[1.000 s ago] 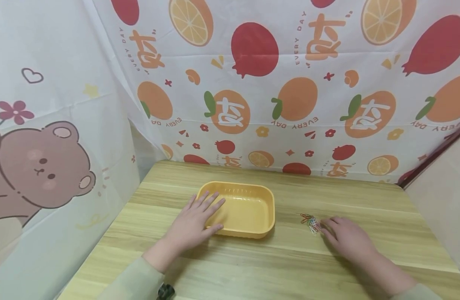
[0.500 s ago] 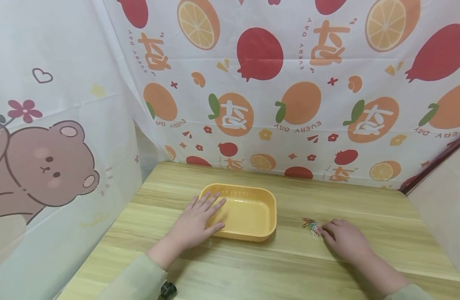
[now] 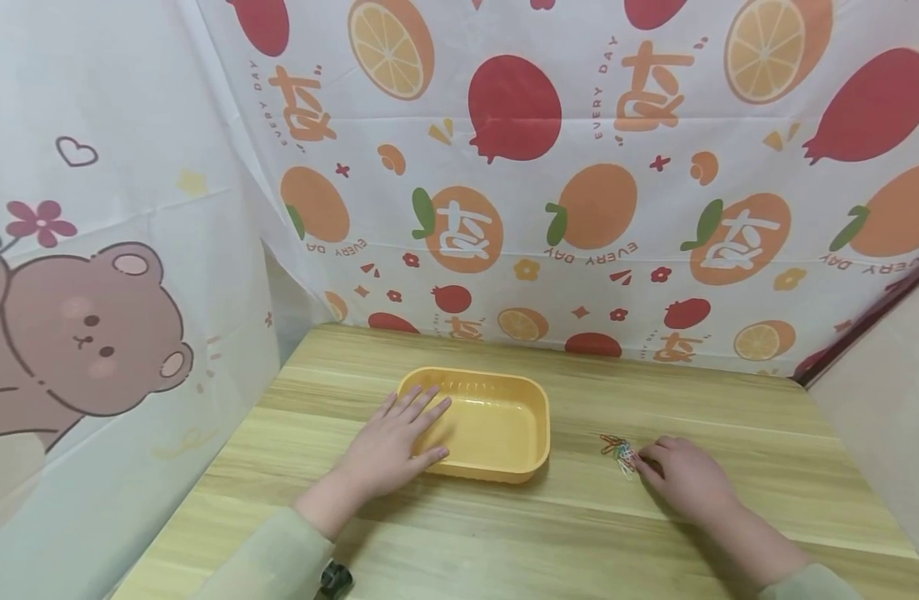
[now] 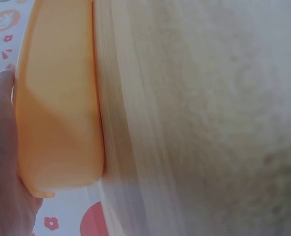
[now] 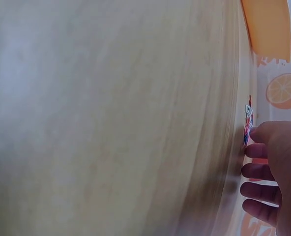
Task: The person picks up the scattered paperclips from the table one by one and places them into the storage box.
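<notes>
My left hand (image 3: 390, 442) lies over the left end of a yellow plastic tray (image 3: 534, 425), with its fingers spread across the rim and over the inside. In the left wrist view, that hand (image 4: 5, 157) is against the rim of the tray (image 4: 62, 98). Right of the tray, a small pile of coloured paper clips (image 3: 620, 454) lies on the table. My right hand (image 3: 687, 479) is at the pile's right edge, thumb and forefinger touching the clips. In the right wrist view, its fingers (image 5: 258, 171) are loosely bent beside the paper clips (image 5: 248, 120), and no clip is lifted.
The wooden table (image 3: 474, 542) carries the tray and clips. A fruit-printed cloth (image 3: 519, 275) hangs behind its far edge. At the left hangs a bear-printed cloth (image 3: 227, 350). A small black object (image 3: 335, 577) shows by the left sleeve.
The head view has shifted slightly. My right hand has moved very little at the edge of the paper clips. The left hand stays on the tray.
</notes>
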